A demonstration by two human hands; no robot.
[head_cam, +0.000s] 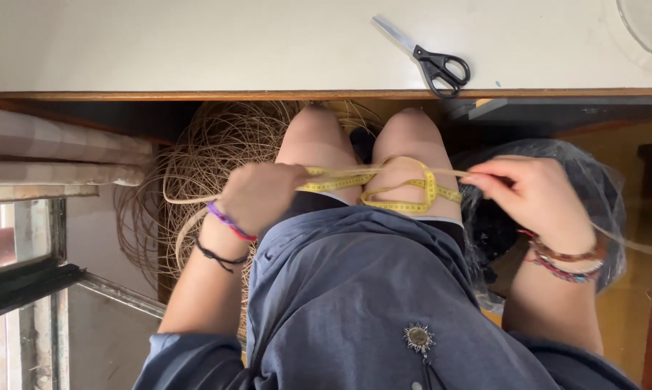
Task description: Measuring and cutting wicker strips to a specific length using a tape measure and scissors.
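Left hand (pixel 261 193) fisted on yellow tape measure (pixel 405 189) and pale fibre strand (pixel 196 196); right hand (pixel 532 193) pinches both. For a true reading, both should stay taut and aligned.

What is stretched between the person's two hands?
In the head view, a yellow measuring tape and a thin pale strand run from the left hand to the right hand, across both knees.
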